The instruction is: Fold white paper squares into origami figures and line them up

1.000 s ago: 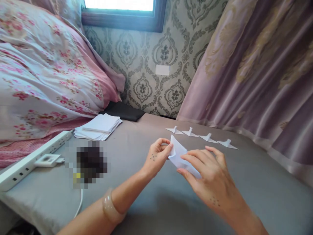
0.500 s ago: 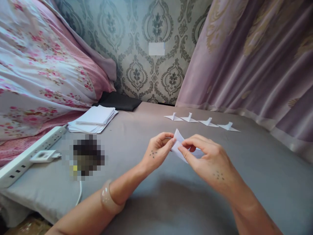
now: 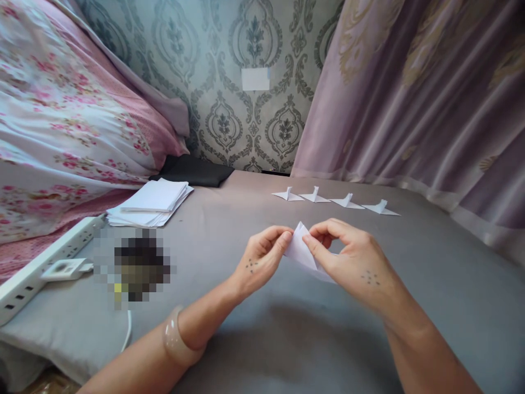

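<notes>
Between my two hands is a folded sheet of white paper (image 3: 302,253), held above the grey cloth, its pointed tip upward. My left hand (image 3: 262,253) pinches its left edge between thumb and fingers. On the other side my right hand (image 3: 348,249) grips the paper with the thumb pressed on its front face; the fingertips behind are hidden. Beyond my hands, several small folded paper figures (image 3: 315,195) stand in a row, each with a flat pointed base and an upright part.
At the left lies a stack of white paper (image 3: 153,200), with a black folded item (image 3: 197,171) behind it. A white power strip (image 3: 49,262) holds a charger (image 3: 65,269) with a cable. A blurred-out object (image 3: 141,265) sits nearby. Purple curtains (image 3: 389,109) hang at the right.
The folded paper has turned in my fingers, so more of its front face shows. My right thumb has shifted up toward the tip. The view has swung slightly.
</notes>
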A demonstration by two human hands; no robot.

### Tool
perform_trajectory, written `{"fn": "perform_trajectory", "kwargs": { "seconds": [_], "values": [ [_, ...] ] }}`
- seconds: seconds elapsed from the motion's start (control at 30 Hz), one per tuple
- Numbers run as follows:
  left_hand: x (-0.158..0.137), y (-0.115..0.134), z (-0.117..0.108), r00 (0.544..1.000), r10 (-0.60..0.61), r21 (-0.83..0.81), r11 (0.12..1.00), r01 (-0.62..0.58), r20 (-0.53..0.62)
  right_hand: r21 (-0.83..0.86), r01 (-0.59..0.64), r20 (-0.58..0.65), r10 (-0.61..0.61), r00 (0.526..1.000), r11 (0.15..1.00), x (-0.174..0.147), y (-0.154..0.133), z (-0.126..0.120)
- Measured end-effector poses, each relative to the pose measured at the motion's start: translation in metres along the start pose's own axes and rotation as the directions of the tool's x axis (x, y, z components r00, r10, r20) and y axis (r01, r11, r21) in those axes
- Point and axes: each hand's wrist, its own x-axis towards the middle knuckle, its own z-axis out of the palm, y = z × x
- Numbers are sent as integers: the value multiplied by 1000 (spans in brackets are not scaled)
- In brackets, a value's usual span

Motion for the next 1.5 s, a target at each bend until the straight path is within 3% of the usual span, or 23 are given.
{"fn": "perform_trajectory", "kwargs": {
  "seconds": [0.2,0.47,0.67,0.9,1.3,1.5],
  "values": [
    [-1,-1,1,999,-37,-66,997,39,31,46,-18,25,17,1000,999,0,1,0],
    [3,5,-1,995,-76,-73,995,71,-57,128,-152,273,112,956,980,4,4,-17],
    [2,6,-1,998,-57,-67,996,56,-21,110,-202,334,155,930,973,4,1,-17],
    [2,5,0,998,-54,-87,995,56,21,53,-192,296,168,940,980,2,-6,-13],
    [1,4,-1,999,12,-57,998,-10,37,171,-178,267,129,955,969,1,-3,-11],
    [1,4,0,995,29,-77,997,-21,95,96,-98,153,82,985,991,2,-1,-8]
  ]
}}
